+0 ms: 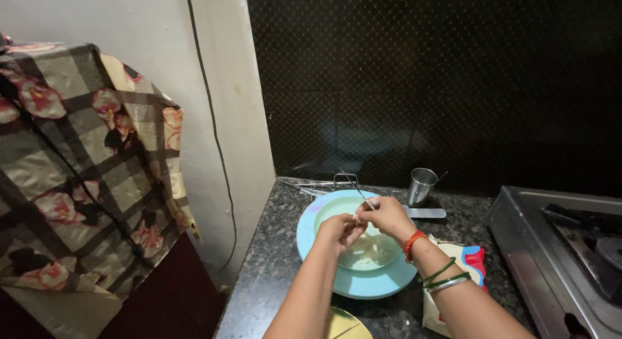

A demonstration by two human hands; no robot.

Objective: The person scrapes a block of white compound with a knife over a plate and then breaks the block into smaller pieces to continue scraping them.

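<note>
Both hands, left hand [338, 230] and right hand [387, 216], over round glossy blue plate [324, 264]

The speckled stone desk [272, 261] looks polished, the blue plate [324, 274] smooth plastic, the cup [422, 185] shiny metal, the hanging checked cloth [84, 177] matt.

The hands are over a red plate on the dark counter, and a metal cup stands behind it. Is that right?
Not quite. The plate is light blue, not red; the head view shows it. The rest holds: both hands, left and right, are over it on the dark counter, and a metal cup stands behind it.
</note>
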